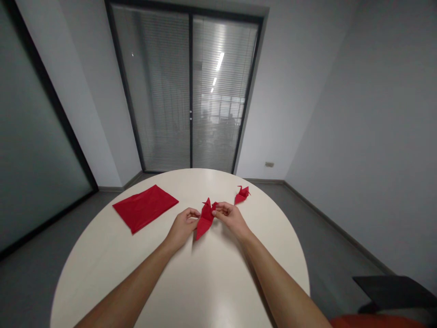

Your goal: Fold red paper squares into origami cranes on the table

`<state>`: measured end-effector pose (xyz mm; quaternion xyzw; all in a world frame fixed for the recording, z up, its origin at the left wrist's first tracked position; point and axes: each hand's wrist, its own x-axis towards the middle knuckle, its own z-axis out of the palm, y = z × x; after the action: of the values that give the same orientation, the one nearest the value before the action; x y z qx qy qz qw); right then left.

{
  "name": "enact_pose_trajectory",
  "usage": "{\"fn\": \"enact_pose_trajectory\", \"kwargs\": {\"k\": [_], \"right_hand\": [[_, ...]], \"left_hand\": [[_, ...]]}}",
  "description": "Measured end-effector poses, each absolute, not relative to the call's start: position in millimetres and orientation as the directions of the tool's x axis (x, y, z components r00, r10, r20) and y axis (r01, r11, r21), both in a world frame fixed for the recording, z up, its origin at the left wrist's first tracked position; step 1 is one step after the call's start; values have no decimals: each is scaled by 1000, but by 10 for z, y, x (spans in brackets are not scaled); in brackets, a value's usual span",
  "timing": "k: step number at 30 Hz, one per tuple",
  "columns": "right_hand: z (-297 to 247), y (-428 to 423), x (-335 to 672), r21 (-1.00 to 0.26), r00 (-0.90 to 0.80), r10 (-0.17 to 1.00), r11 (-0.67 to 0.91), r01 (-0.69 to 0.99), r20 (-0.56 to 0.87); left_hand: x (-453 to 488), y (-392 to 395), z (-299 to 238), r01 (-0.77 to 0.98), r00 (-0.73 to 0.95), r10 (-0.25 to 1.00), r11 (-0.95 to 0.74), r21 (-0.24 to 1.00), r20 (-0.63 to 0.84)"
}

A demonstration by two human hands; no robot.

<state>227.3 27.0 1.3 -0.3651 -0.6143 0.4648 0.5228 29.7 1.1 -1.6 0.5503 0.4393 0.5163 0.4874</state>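
"The right hand (pixel 230 216) — what has it got?"

"Its thumb and fingers pinch the right side of a folded red paper figure (pixel 205 221) with pointed tips."

"And the left hand (pixel 184 225)?"

"Thumb and fingertips are closed on the figure's left edge, so it sits between the two hands, over the round, pale worktop (pixel 205 282)."

"Is the figure touching the surface?"

"I can't tell — there's a shadow under it, nothing surer."

"What lies round about?"

"A second red figure (pixel 242 195), apparently smaller, just beyond the right hand, and a flat red sheet (pixel 146 207) to the left. Both rest on the worktop, well apart."
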Motion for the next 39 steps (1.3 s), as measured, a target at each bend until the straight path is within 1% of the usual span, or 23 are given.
{"fn": "enact_pose_trajectory", "kwargs": {"k": [6, 11, 17, 23, 28, 33, 39], "right_hand": [[38, 258, 2316, -933, -206, 912, 359, -21, 355], [101, 226, 2370, -903, -269, 877, 425, 52, 397], [129, 188, 2422, -850, -306, 851, 494, 185, 428], [153, 171, 2461, -833, -344, 840, 507, 222, 420], [163, 169, 2458, -824, -338, 847, 502, 261, 409], [183, 149, 2442, -719, -307, 811, 585, 376, 499], [222, 105, 2423, -587, -372, 749, 661, 467, 548]], "left_hand": [[291, 37, -4, 1, 68, 989, -130, 991, 130], [260, 84, -24, 2, 48, 988, -148, 989, 147], [228, 98, -58, -28, 45, 989, -140, 990, 141], [242, 116, -69, -79, 38, 994, -97, 992, 100], [240, 85, -52, -67, 63, 990, -124, 990, 128], [246, 44, -18, -41, 78, 986, -141, 989, 144], [261, 35, 7, -22, 33, 988, -147, 989, 148]]}}
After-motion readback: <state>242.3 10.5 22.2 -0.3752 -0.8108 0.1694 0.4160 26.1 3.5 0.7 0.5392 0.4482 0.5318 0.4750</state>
